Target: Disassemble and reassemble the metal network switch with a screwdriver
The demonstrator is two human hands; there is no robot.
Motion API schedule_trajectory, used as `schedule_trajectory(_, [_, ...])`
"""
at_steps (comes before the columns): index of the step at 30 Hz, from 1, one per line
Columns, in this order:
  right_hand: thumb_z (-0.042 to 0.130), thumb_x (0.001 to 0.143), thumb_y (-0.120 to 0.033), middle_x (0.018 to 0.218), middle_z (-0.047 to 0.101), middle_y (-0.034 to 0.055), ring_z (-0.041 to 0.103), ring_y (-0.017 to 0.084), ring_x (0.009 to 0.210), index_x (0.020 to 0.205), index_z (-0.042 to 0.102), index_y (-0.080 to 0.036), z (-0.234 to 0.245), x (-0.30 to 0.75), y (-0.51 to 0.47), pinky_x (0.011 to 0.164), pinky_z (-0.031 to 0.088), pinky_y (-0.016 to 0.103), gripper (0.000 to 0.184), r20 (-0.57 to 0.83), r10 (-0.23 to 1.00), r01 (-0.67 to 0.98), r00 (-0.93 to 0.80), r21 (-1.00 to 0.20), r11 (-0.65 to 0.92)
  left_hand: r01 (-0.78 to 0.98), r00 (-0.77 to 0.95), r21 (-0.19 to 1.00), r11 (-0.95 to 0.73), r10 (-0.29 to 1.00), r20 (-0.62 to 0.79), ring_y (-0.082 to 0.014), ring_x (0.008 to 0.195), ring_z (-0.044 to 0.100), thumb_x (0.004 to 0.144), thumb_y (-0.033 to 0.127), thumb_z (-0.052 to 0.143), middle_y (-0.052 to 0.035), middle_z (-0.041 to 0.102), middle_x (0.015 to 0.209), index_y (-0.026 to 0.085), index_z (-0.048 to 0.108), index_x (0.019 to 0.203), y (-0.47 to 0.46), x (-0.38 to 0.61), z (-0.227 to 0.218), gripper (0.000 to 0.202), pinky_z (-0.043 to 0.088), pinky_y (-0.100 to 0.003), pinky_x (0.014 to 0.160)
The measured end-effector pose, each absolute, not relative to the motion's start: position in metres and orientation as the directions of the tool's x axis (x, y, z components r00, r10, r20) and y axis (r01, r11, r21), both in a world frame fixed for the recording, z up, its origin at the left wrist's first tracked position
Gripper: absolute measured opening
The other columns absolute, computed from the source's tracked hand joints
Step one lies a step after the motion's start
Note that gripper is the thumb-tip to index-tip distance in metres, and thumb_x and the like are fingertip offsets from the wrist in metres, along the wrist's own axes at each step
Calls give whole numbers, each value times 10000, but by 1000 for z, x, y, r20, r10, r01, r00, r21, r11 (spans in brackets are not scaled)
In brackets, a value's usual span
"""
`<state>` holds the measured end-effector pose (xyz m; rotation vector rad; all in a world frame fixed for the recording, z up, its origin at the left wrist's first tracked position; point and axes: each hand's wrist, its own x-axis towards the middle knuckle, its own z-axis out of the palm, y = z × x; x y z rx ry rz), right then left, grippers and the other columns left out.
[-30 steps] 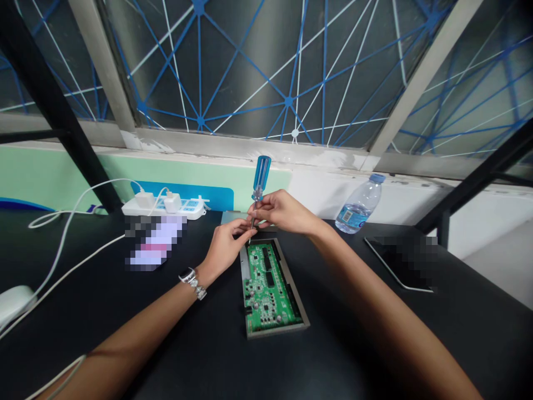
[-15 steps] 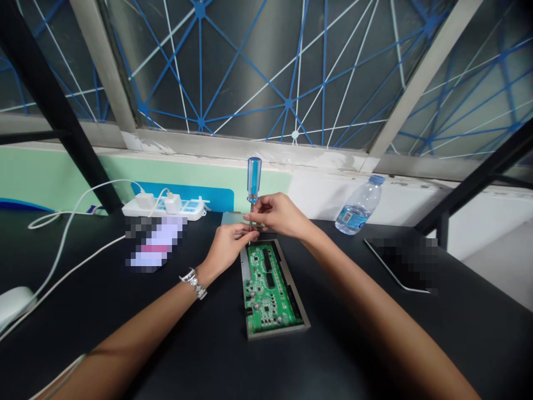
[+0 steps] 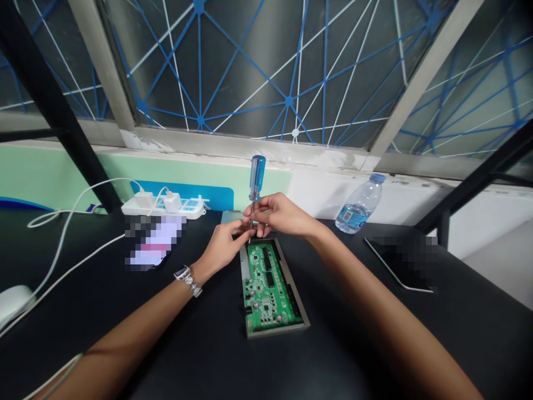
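Observation:
A screwdriver (image 3: pixel 257 176) with a clear blue handle stands nearly upright, its handle leaning slightly right. My right hand (image 3: pixel 282 215) is closed on its shaft just below the handle. Lower down, the thumb and fingers of my left hand (image 3: pixel 222 243) pinch around the shaft close to the tip. The tip points at the far left corner of a green circuit board (image 3: pixel 266 289), where my fingers partly hide the contact. This board sits in a shallow metal casing (image 3: pixel 278 334) flat on the table. Behind my hands lies a flat greyish-green piece (image 3: pixel 230 217), partly covered.
A white power strip (image 3: pixel 189 209) with chargers and cables stands at the back left, a phone (image 3: pixel 156 244) in front of it. To the right are a water bottle (image 3: pixel 358 204) and a dark tablet (image 3: pixel 400 264). A white rounded object (image 3: pixel 15 303) rests far left.
The screwdriver's handle has tipped a little to the right. My right fingers have shifted around the shaft, and my left wrist has moved slightly left. The circuit board stays in place.

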<state>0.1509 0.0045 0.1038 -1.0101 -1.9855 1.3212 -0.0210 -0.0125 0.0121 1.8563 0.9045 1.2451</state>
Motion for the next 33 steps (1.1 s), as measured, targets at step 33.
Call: schedule_trajectory(33, [634, 859, -307, 1020, 709, 90, 658, 101, 569, 1016, 606, -156, 99, 141, -1, 450, 531, 219, 219, -5, 753, 221, -658, -957, 187, 130, 321, 849, -512, 832, 453, -177, 768, 693, 900, 222, 551, -49, 728, 769, 147, 627, 699, -5, -16, 6, 228, 528, -284, 777])
